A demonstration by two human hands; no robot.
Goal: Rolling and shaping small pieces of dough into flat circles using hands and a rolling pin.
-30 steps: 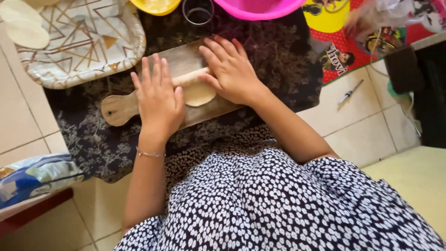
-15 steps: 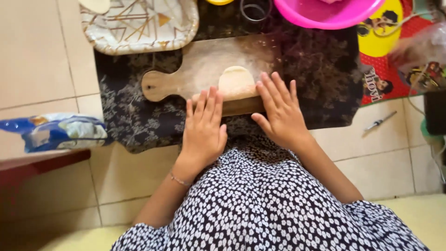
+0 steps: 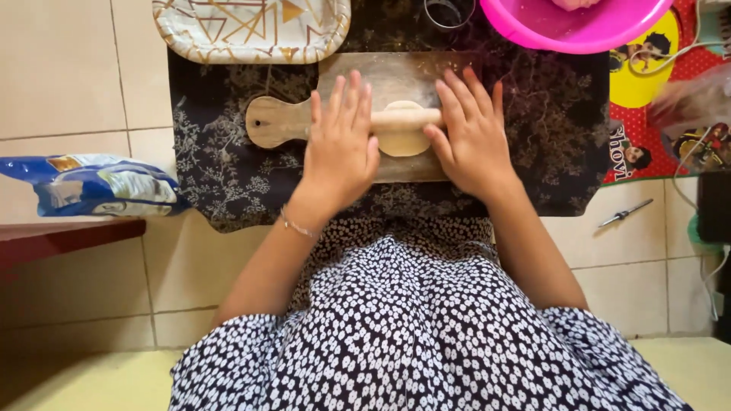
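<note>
A wooden board with a handle lies on a dark floral cloth on the tiled floor. A small flat round of dough rests on the board. Across it lies a wooden rolling pin. My left hand presses flat on the pin's left end, fingers spread. My right hand presses flat on its right end. Both palms cover the pin's ends.
A patterned paper plate lies beyond the board at the left, a metal ring and a pink bowl at the back right. A blue packet lies left; a small metal tool and a colourful mat are on the right.
Both hands have moved away from me over the board, rolling the pin onto the dough. The camera view has shifted, so the board sits nearer the middle.
</note>
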